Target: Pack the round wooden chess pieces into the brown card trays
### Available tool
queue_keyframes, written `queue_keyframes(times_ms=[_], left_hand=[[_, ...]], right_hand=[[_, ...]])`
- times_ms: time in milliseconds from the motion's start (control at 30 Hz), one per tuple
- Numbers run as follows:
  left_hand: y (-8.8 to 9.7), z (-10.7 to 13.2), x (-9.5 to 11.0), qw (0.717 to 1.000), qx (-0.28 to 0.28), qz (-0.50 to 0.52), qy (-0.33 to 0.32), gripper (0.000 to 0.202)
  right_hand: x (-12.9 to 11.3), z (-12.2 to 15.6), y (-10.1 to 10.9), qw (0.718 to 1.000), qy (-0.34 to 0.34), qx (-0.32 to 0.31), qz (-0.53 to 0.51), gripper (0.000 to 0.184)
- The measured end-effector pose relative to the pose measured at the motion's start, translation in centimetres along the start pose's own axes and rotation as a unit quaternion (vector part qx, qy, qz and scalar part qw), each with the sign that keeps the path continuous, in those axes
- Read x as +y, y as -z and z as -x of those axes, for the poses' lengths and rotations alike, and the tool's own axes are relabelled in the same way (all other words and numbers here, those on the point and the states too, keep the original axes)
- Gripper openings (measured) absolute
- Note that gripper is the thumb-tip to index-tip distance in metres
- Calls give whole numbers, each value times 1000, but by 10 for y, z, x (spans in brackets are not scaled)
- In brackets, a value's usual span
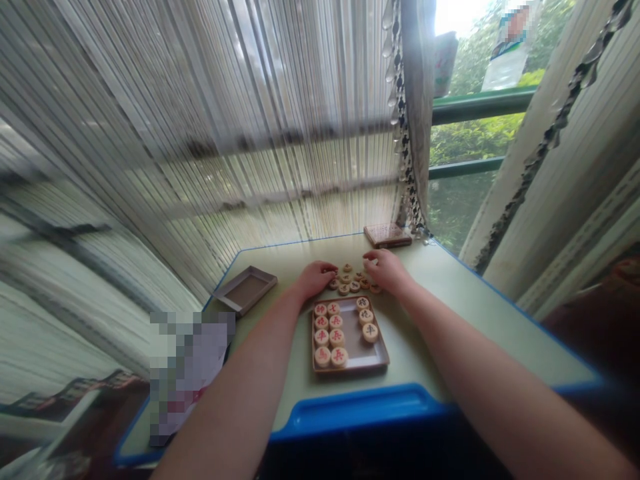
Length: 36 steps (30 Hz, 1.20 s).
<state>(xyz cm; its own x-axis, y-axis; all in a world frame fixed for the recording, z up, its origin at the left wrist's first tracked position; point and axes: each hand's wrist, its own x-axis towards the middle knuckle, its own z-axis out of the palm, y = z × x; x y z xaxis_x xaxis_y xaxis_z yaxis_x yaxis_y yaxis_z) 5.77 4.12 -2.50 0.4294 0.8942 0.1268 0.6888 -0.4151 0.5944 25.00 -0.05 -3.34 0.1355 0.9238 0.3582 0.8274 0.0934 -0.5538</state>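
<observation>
A loose cluster of round wooden Chinese chess pieces (355, 287) lies on the table beyond an open box tray (353, 350). At the left side of the cluster is my left hand (317, 279), its fingers reaching over the edge pieces and apparently gripping none. My right hand (386, 269) is at the right side, fingers apart, with nothing visible in it. Inside the tray, red-marked pieces (322, 337) stand in two columns along the left. Three black-marked pieces (370, 333) line the tray's right side, and bare tray floor shows between.
An empty box lid (246, 289) lies at the table's left edge. A flat brown box (387, 235) sits at the far edge. Blurred papers (200, 373) are at the near left. A blue rim (365, 403) edges the table, with string curtains (280, 120) behind it.
</observation>
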Motion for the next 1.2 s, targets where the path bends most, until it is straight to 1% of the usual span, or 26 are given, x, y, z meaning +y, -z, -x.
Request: queue_keyframes(times_ms=[100, 167, 233, 300, 367, 467, 567, 667, 767, 900, 1000, 1200], left_hand=[[1, 2, 3, 999, 4, 27, 22, 30], [1, 2, 4, 999, 8, 41, 30, 30], [1, 3, 4, 998, 12, 47, 32, 29], [1, 2, 3, 998, 16, 49, 32, 27], [0, 2, 0, 998, 16, 57, 29, 27], [-1, 1, -4, 997, 7, 68, 20, 28], [-1, 1, -7, 998, -5, 67, 2, 33], [1, 2, -6, 998, -9, 69, -6, 37], [3, 4, -1, 997, -10, 76, 9, 33], [3, 5, 3, 997, -8, 77, 28, 31], [3, 4, 2, 997, 3, 71, 25, 30], [2, 2, -3, 998, -8, 61, 9, 30]], right_hand=[[-5, 2, 0, 998, 5, 13, -62, 34], [-5, 2, -1, 997, -1, 26, -73, 40], [-2, 1, -3, 998, -12, 34, -59, 41], [2, 0, -5, 999, -17, 28, -28, 35], [5, -1, -6, 1000, -11, 9, 5, 30], [9, -3, -6, 999, 0, -26, 30, 28], [10, -3, -6, 998, 4, -38, 45, 27], [10, -3, -6, 998, 6, -35, 48, 28], [10, -1, -6, 999, 7, -28, 44, 31], [10, 0, -6, 999, 11, -20, 49, 29], [9, 0, -6, 999, 5, -16, 52, 30], [9, 0, -5, 999, -6, -19, 41, 27]])
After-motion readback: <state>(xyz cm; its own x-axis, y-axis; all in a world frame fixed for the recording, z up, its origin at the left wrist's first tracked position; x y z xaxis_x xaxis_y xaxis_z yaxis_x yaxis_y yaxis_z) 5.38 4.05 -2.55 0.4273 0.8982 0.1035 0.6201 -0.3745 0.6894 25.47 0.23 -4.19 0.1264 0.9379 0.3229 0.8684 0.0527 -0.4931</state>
